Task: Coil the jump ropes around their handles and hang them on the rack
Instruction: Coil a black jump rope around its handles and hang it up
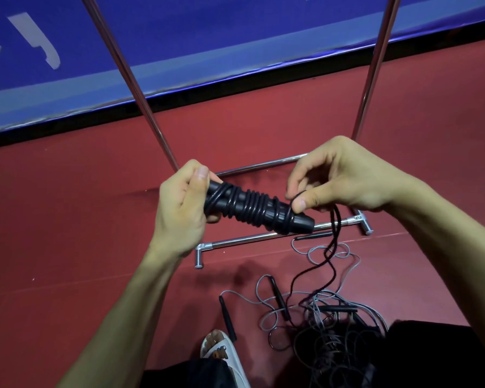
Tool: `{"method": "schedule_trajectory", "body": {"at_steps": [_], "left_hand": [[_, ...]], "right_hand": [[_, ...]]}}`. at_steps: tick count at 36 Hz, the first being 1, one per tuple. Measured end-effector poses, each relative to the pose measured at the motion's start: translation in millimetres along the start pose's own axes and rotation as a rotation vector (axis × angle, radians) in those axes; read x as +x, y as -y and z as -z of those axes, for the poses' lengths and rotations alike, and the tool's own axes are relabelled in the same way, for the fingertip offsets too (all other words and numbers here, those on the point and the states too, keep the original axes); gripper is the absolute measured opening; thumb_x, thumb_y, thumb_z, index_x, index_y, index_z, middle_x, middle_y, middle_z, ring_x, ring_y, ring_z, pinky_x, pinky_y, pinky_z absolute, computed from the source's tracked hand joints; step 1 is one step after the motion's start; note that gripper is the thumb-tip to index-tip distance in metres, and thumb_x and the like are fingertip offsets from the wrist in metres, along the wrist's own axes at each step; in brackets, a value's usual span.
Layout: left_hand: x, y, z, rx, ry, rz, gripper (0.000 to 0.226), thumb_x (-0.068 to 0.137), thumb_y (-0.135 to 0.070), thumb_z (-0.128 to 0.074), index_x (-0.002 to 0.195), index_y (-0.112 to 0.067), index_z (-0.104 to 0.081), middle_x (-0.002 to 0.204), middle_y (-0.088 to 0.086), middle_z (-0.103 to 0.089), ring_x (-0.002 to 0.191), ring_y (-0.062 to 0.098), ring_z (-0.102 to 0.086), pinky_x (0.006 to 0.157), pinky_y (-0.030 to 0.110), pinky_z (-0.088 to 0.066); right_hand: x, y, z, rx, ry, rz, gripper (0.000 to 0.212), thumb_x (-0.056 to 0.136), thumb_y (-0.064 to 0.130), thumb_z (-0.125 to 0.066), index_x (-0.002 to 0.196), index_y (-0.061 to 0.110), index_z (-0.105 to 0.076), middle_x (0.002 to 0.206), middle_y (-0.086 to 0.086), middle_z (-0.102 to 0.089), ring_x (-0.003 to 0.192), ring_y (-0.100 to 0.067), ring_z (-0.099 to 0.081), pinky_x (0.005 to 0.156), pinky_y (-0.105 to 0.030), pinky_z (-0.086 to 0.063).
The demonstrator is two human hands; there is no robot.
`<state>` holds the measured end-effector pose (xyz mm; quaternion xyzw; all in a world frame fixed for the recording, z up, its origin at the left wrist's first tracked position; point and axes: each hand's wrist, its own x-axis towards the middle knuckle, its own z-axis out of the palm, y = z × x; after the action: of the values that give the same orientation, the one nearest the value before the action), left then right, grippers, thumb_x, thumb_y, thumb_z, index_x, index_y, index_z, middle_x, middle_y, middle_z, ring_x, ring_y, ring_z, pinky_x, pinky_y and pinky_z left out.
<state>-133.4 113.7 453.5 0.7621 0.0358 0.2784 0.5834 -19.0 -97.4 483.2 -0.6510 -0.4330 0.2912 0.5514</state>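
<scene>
Two black handles [298, 221] side by side in mid-air, over the red floor [95, 219] and in front of the lower bars of the rack [249, 238], tilted down to the right. Bound together by tight turns of black rope [254, 207] along the middle (a few looser turns cross near the left end). Clasped at the left end by the left hand [179, 203], fingers and thumb curled round both. At the right end, the loose part of the rope pinched between thumb and fingers of the right hand [339, 177], just above the handles. From there, two strands hanging past a rack bar down to the floor.

Behind and below: shiny metal rack, two uprights rising out of view, low crossbars on short feet. On the floor near it, a tangle [328, 312] of grey and black ropes, slim black grips [227, 317] among them. Beside the tangle, a foot [214, 338] in a white sandal [230, 357]. Farther back, a blue panel [207, 37] with white marks, along the floor's edge.
</scene>
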Motion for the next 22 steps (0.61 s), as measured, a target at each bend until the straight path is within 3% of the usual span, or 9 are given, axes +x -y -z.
{"method": "schedule_trajectory", "body": {"at_steps": [2,5,8,15,19,22], "left_hand": [[-1.1,-2.8,-0.3,-0.009,0.034,-0.016,0.035,0.091,-0.04,-0.043,0.072,-0.012,-0.052,0.051,0.001,-0.052,0.04,0.011,-0.044,0.04,0.019,-0.036],[-3.1,-6.7,-0.5,-0.002,0.064,-0.04,0.034,0.093,-0.037,-0.042,0.073,-0.012,-0.052,0.054,0.002,-0.053,0.041,0.012,-0.046,0.04,0.021,-0.037],[-3.8,-10.1,-1.3,0.008,0.064,-0.057,0.033,0.094,-0.036,-0.043,0.073,-0.013,-0.052,0.056,0.002,-0.053,0.043,0.012,-0.046,0.041,0.022,-0.038],[-6.7,-16.2,-1.0,-0.053,0.055,-0.037,0.033,0.093,-0.034,-0.044,0.072,-0.01,-0.052,0.057,0.0,-0.052,0.045,0.011,-0.045,0.04,0.024,-0.036],[-5.9,-15.4,-0.5,-0.12,0.049,0.001,0.031,0.092,-0.036,-0.045,0.072,-0.013,-0.053,0.052,-0.004,-0.053,0.039,0.01,-0.044,0.039,0.02,-0.035],[-3.3,-14.4,-0.6,-0.186,0.007,0.039,0.029,0.089,-0.037,-0.047,0.068,-0.019,-0.056,0.049,-0.007,-0.05,0.037,0.008,-0.039,0.037,0.017,-0.032]], "right_hand": [[-0.4,-1.8,-1.4,-0.002,0.004,0.002,0.015,0.061,0.016,-0.083,0.069,0.011,-0.071,0.057,0.001,-0.062,0.045,-0.013,-0.043,0.043,-0.023,-0.035],[0.8,-2.7,-4.0,-0.066,0.051,0.033,0.013,0.067,0.018,-0.085,0.069,0.015,-0.072,0.069,-0.006,-0.063,0.052,-0.028,-0.043,0.048,-0.037,-0.035],[1.2,-4.4,-5.3,-0.05,0.047,0.004,0.013,0.07,0.019,-0.083,0.071,0.011,-0.074,0.067,-0.01,-0.064,0.053,-0.021,-0.052,0.052,-0.036,-0.043],[0.5,-11.0,-9.4,-0.002,-0.022,0.008,0.021,0.062,0.021,-0.085,0.075,0.01,-0.072,0.066,-0.013,-0.068,0.061,-0.024,-0.061,0.062,-0.058,-0.05],[-0.7,-8.4,-10.1,-0.01,-0.04,0.045,0.012,0.069,0.013,-0.077,0.073,0.008,-0.067,0.062,-0.007,-0.064,0.052,-0.015,-0.058,0.052,-0.036,-0.05],[0.8,-8.5,-11.7,-0.073,-0.076,0.119,0.012,0.079,0.007,-0.073,0.077,0.016,-0.065,0.065,-0.006,-0.064,0.053,-0.012,-0.058,0.054,-0.027,-0.05]]}}
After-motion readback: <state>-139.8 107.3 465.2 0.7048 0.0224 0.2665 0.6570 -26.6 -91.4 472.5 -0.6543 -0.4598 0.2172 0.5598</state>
